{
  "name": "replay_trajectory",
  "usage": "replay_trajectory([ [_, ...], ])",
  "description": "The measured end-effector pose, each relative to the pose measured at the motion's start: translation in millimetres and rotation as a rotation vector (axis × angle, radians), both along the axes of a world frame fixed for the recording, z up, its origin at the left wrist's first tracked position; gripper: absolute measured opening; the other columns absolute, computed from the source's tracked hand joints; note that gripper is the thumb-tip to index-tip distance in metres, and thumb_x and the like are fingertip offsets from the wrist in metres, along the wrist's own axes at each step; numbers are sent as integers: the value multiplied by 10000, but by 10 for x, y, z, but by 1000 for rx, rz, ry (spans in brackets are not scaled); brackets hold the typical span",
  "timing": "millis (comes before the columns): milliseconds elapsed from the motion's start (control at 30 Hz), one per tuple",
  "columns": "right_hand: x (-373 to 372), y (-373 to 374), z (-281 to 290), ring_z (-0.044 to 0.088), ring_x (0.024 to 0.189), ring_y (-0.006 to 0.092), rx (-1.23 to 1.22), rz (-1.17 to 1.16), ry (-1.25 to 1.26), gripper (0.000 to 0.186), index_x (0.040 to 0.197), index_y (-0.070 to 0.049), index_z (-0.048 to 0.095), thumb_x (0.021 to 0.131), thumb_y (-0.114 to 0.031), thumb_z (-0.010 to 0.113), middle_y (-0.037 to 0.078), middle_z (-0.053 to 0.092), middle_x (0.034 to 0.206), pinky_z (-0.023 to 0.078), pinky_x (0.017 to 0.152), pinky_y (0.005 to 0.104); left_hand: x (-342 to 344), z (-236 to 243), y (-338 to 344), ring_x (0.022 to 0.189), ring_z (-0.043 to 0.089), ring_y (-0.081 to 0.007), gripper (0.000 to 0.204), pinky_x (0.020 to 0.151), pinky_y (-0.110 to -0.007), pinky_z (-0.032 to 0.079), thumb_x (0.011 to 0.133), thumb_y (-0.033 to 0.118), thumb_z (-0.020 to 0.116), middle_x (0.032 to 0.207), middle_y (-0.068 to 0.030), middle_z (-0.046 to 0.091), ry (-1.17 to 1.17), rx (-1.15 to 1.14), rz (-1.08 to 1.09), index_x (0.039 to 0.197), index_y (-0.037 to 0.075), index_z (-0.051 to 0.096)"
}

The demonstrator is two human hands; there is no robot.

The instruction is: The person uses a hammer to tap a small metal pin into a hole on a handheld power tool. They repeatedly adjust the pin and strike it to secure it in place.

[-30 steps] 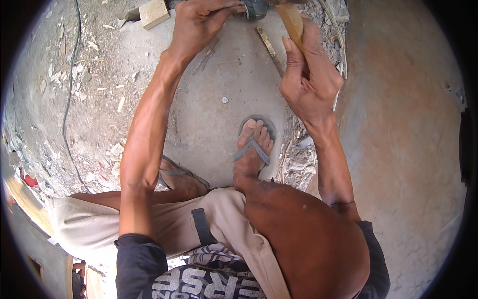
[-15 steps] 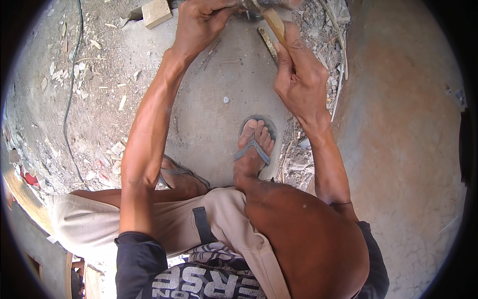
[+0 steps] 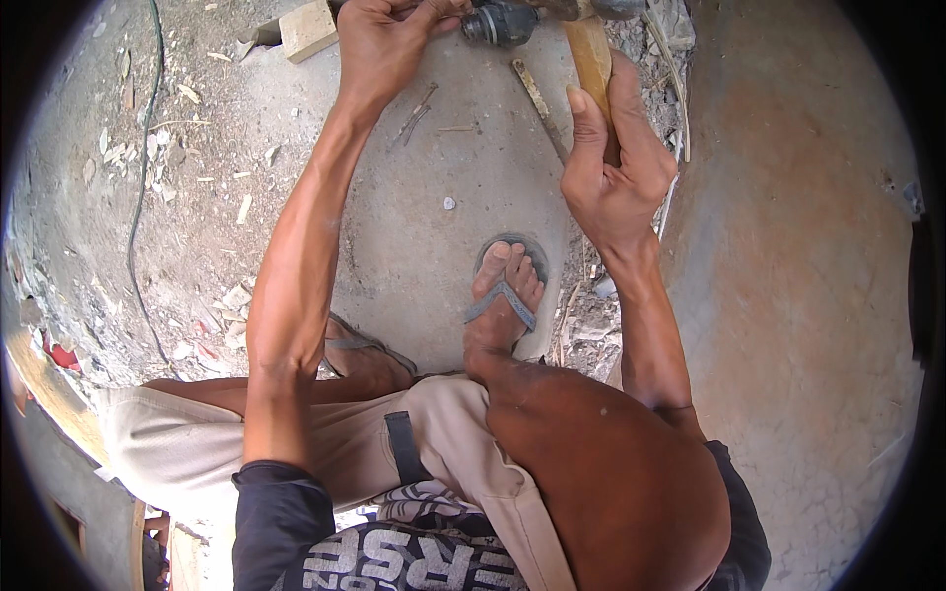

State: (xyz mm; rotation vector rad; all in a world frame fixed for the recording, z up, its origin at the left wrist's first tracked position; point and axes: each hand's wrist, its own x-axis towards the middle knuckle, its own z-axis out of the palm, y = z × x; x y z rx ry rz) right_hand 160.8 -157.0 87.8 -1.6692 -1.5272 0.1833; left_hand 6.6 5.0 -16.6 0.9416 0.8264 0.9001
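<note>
The wooden-handled hammer (image 3: 588,59) is gripped by the right hand (image 3: 621,177), near a dark cylindrical part (image 3: 500,26). Pinching by the left hand (image 3: 382,51) cannot be confirmed; its fingers could be struck if aim drifts.

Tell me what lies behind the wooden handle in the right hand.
Grey concrete shows to the left of the wooden handle and rubble to its right. Whatever lies directly behind it or the right hand is covered.
</note>
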Motion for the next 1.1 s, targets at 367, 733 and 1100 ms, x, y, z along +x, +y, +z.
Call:
replay_trajectory([
  [367,49,25,21,743,961,198,-43,56,-66,405,1350,96,614,971,-25,690,254,741,1157,595,758,281,-17,180,-25,745,635,-72,72,673,-236,511,931,-1,732,816,-34,755,305,285,-65,947,-31,795],
  [733,-49,220,84,675,660,203,172,21,-103,426,1366,88,596,945,45,650,222,727,886,526,581,288,-44,151,-46,773,680,-103,113,677,-262,539,907,-64,702,846,-97,780,344,541,-69,959,-24,794],
  [1100,-39,197,173,664,649,198,71,44,-92,440,1363,92,595,928,60,652,230,716,881,519,571,298,-52,90,-28,789,686,-98,106,718,-264,554,926,-30,697,865,-72,785,346,469,-45,968,-27,794],
])
